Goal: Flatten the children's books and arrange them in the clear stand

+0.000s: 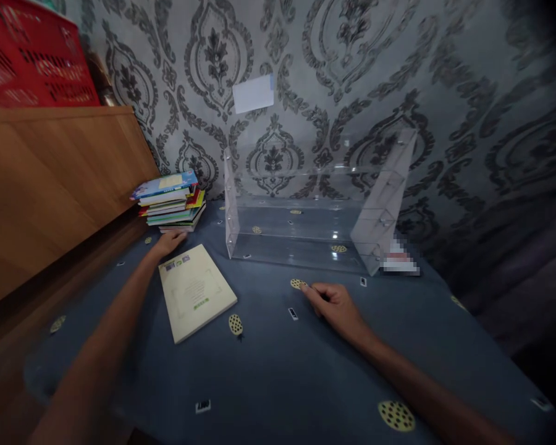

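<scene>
My left hand (170,242) reaches forward to the foot of a stack of books (173,201), its fingers stretched out against the front of the lowest ones. Just in front of that hand a cream-coloured book (197,293) lies flat on the dark blue cloth. My right hand (331,301) rests on the cloth with fingers curled in and nothing seen in them; thumb and forefinger point left, beside a printed yellow spot. Behind it stands a clear acrylic tiered rack (301,216), with nothing on its shelves.
A blue patterned cloth (269,383) covers the surface. At left a wooden cabinet (60,179) carries a red plastic basket (32,55). Patterned wallpaper rises behind, with a white paper (254,94) on it. A blurred-out item (400,258) lies right of the rack.
</scene>
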A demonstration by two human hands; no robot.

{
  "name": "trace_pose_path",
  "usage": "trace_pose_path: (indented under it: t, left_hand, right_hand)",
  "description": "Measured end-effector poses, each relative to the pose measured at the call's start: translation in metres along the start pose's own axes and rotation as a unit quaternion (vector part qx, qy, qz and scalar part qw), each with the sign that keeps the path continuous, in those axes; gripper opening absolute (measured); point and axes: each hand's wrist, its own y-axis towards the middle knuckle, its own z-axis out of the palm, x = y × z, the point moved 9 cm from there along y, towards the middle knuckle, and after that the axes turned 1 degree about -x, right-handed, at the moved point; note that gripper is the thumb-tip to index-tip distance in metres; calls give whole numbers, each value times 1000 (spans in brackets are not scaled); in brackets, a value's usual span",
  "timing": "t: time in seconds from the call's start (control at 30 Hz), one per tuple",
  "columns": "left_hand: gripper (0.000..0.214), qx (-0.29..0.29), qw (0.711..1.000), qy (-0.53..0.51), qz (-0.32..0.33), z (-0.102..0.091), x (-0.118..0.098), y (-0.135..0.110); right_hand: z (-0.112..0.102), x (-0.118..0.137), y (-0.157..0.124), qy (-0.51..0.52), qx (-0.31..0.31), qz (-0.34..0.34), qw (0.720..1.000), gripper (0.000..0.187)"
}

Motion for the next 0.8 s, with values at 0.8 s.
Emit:
trace_pose_path:
  t: [0.8]
  left_hand:
    - [57,-73,968,-115,211,23,-105,-163]
  right_hand:
    - [6,10,-18,-262,-10,-159,952,22]
